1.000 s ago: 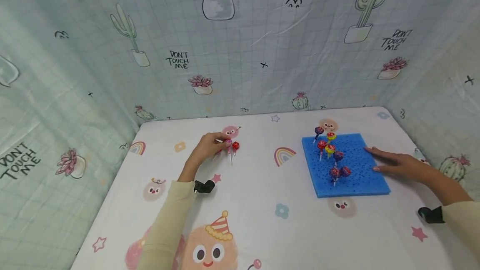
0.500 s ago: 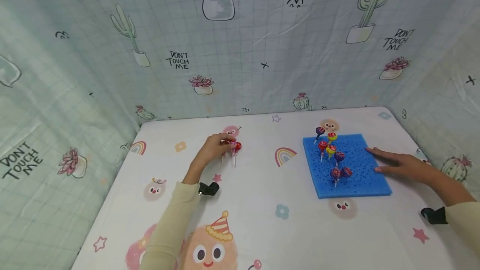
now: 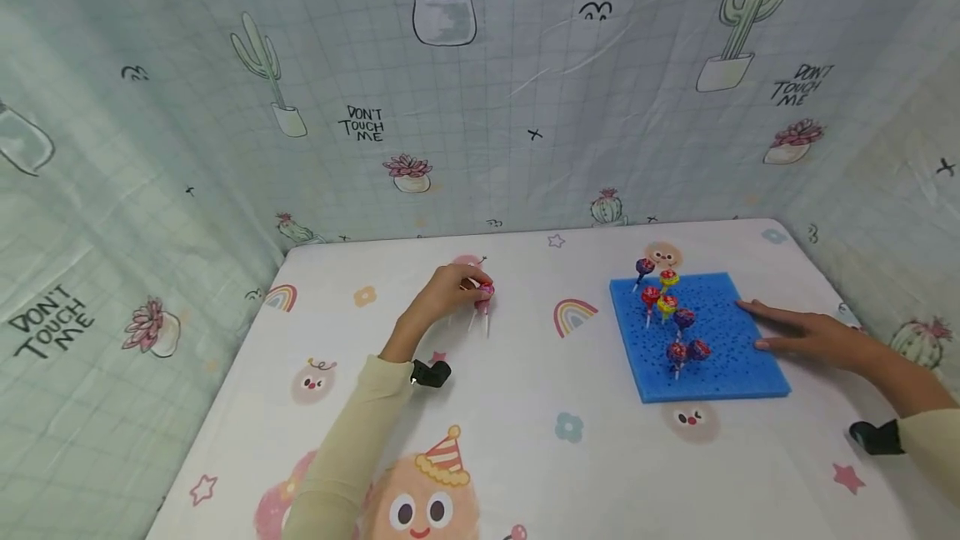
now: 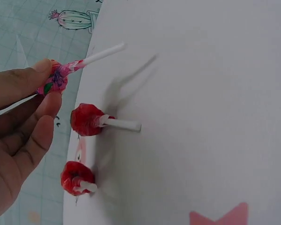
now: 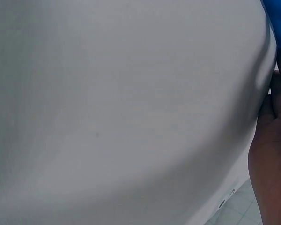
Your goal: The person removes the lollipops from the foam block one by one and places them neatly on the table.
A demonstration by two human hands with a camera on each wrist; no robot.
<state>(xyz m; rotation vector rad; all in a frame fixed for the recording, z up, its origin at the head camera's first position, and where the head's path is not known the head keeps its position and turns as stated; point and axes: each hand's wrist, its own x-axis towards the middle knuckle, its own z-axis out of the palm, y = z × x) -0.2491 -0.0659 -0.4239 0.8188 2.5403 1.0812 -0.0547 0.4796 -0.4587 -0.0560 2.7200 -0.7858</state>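
Observation:
My left hand (image 3: 446, 294) pinches a lollipop in a pink wrapper (image 4: 53, 82) by its candy head between thumb and fingertips, its white stick pointing away from the hand. Below it in the left wrist view, a red lollipop (image 4: 86, 119) and a second red lollipop (image 4: 77, 178) lie close together on the table. At the right of the head view, the extended fingers of my right hand (image 3: 832, 344) touch the right edge of a blue foam board (image 3: 727, 373). Several lollipops stick up from the board's left half, among them a yellow one (image 3: 667, 305) and a dark purple one (image 3: 684, 318).
The white patterned tabletop (image 3: 517, 390) stretches between the left hand and the board. A printed curtain (image 3: 480, 90) closes off the back and both sides.
My left hand has taken hold of the pink lollipop and shifted slightly right with it, away from the red ones. My right hand stays at the board's edge.

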